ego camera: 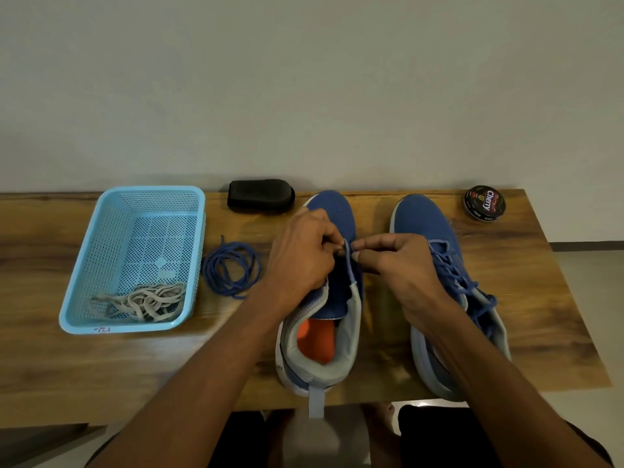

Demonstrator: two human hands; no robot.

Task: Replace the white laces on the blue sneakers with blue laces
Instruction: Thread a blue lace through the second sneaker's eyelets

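Blue sneakers on the counter [371,383], one laced, one bare.
Left sneaker [332,211] sits at centre; left hand [300,255] and right hand [401,265] pinch its eyelet edge. Right sneaker [422,217] carries blue laces. Spare blue lace [231,268] at 9 o'clock; white laces [148,300] in basket [101,217].

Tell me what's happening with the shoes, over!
Both hands, left and right, pinch the unlaced blue mesh sneaker's eyelet edge. Coiled blue lace waiting beside. Nothing in the way.

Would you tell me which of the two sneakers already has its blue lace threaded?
The right sneaker, nearest the polish tin; the left sneaker has none.
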